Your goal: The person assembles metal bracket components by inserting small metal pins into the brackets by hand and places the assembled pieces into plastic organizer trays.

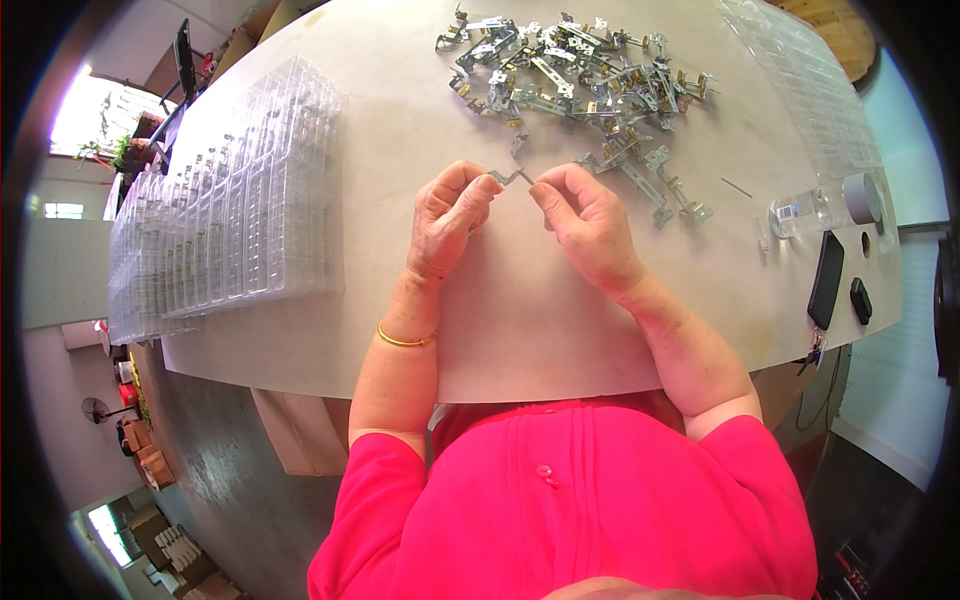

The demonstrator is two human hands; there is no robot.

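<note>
In front of me, over the table, my left hand point(452, 215) pinches a small bent metal bracket point(508, 179) between thumb and fingers. Close beside it, my right hand point(590, 225) is closed with thumb against forefinger. A thin dark metal pin point(526, 177) sticks out from that pinch and meets the bracket's end; whether it sits in a hole is too small to tell. Just beyond both hands lies a loose heap of metal brackets point(560, 85), silver with some brass-coloured parts. A few of its pieces reach close to my right fingers.
Stacked clear plastic trays point(265, 200) stand at the left, and more clear trays point(795, 85) at the far right. On the right of the table point(540, 320) lie a thin metal rod point(737, 187), a clear jar point(810, 212) on its side, a black phone point(826, 280) and a small black object point(860, 300).
</note>
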